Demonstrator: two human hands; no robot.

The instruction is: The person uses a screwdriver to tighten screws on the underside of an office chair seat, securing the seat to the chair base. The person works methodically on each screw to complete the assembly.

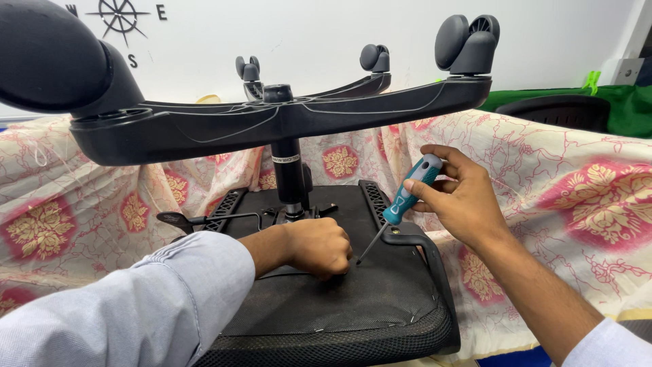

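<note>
A cream cloth (pixel 557 183) printed with red and gold flower medallions drapes over the surface all around. Behind its far right edge lies a green cover (pixel 628 102) with a dark rounded chair back (pixel 557 109) before it. A black compass drawing (pixel 119 15) marks the white wall (pixel 305 34) at upper left.

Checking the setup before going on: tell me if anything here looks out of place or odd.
The office chair lies upside down on the patterned cloth, its wheeled base in the air. The right hand holds a teal screwdriver beside the left hand. No damage or spill shows.
</note>
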